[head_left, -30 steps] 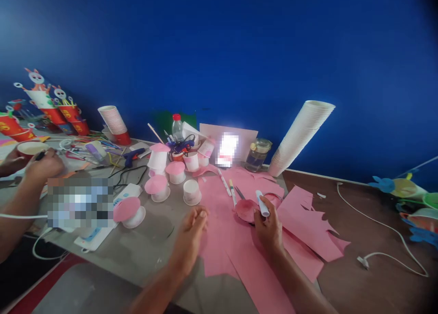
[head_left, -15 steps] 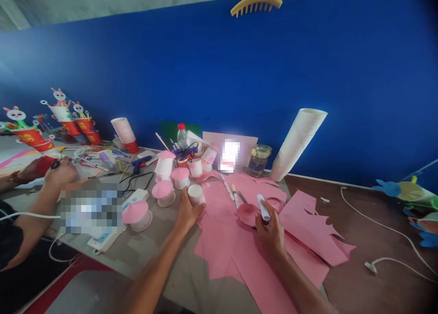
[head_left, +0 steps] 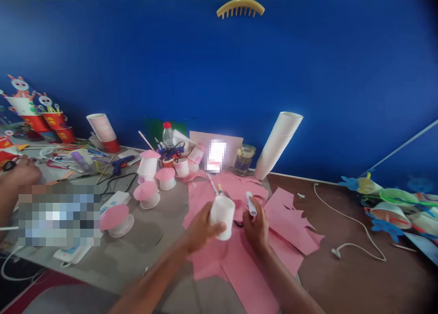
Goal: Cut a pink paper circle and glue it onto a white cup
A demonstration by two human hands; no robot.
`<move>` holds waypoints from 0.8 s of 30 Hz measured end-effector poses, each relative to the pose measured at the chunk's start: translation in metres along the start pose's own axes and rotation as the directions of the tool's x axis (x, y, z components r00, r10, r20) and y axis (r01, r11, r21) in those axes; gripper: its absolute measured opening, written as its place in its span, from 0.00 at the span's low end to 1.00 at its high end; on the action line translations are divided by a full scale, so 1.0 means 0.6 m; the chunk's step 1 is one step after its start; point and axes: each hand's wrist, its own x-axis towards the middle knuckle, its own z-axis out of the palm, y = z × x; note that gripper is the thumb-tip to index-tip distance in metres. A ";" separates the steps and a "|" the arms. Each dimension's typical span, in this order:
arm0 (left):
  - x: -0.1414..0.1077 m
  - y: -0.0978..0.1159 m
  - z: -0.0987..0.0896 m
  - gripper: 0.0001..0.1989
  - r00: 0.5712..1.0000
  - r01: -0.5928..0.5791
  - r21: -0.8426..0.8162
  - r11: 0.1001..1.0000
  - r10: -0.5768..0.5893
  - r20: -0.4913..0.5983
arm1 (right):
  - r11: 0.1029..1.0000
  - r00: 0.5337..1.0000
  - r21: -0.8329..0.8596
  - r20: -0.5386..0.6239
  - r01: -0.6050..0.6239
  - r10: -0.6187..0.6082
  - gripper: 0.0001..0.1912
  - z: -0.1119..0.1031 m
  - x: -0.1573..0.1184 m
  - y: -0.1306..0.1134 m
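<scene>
My left hand [head_left: 203,226] is wrapped round a white paper cup [head_left: 223,216], raised and tilted over the pink paper sheets [head_left: 244,270]. Just to the right, my right hand [head_left: 257,223] grips a short white cylinder [head_left: 251,203], perhaps a marker or glue stick; its lower end is hidden by the fingers. Slim pens [head_left: 211,184] lie on the pink paper behind the cup. Left of my left hand stand several small white cups with pink round tops, one of them a pink-topped cup [head_left: 147,194] near the table's middle.
A lit phone [head_left: 216,156], a glass jar [head_left: 244,160] and a leaning cup stack [head_left: 278,143] stand at the back. Left are a power strip [head_left: 73,254], a glue gun [head_left: 119,164] and another person's hand [head_left: 25,173]. A white cable [head_left: 356,218] lies right.
My left hand has lifted the white cup and brought it rightward over the pink paper, close to my right hand. The view has turned to the right.
</scene>
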 end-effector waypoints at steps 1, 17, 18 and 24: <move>0.002 -0.006 0.015 0.29 0.997 0.031 -0.054 0.998 -0.027 0.075 | 1.000 1.000 -0.004 -0.010 -0.005 0.005 0.20 -0.001 0.002 0.000; 0.044 -0.045 0.065 0.52 0.930 0.353 -0.610 0.710 -0.196 0.310 | 0.984 0.998 0.175 -0.063 0.038 -0.028 0.16 -0.018 0.017 0.005; 0.045 -0.042 0.063 0.50 0.931 0.345 -0.619 0.706 -0.176 0.319 | 0.982 0.998 0.183 -0.059 0.046 -0.036 0.16 -0.020 0.017 0.004; 0.044 -0.037 0.055 0.35 0.932 0.298 -0.623 0.723 -0.080 0.353 | 0.934 0.998 0.352 0.013 0.054 -0.063 0.19 -0.034 0.006 -0.010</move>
